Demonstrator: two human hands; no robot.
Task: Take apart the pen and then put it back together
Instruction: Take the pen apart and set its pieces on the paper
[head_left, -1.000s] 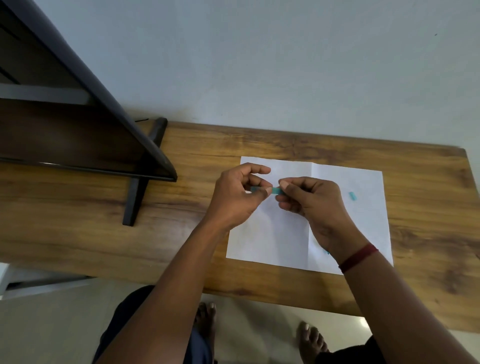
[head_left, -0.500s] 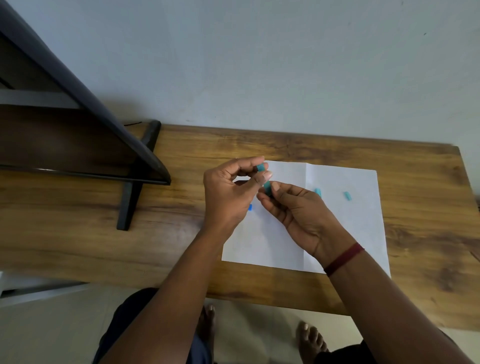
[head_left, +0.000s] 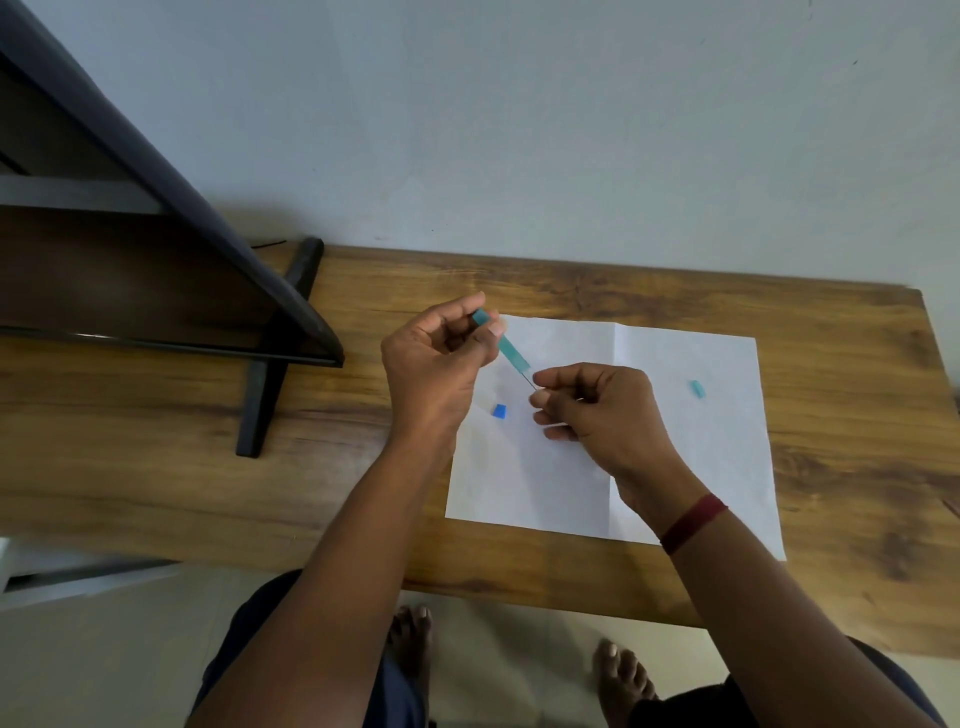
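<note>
Tilted teal barrel (head_left: 511, 349) with thin refill (head_left: 529, 381) — blue plug (head_left: 500, 411), teal cap (head_left: 696, 388) apart.

Dim, even indoor light, soft faint shadows, no glare, slight softness overall, wide-angle bending at the edges

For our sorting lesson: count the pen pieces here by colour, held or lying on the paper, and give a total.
Teal: 2, the tube in the left hand and the teal bit on the paper.
Blue: 1, the blue bit on the paper.
Dark: 1, the thin rod pinched by the right hand.
Total: 4
</note>
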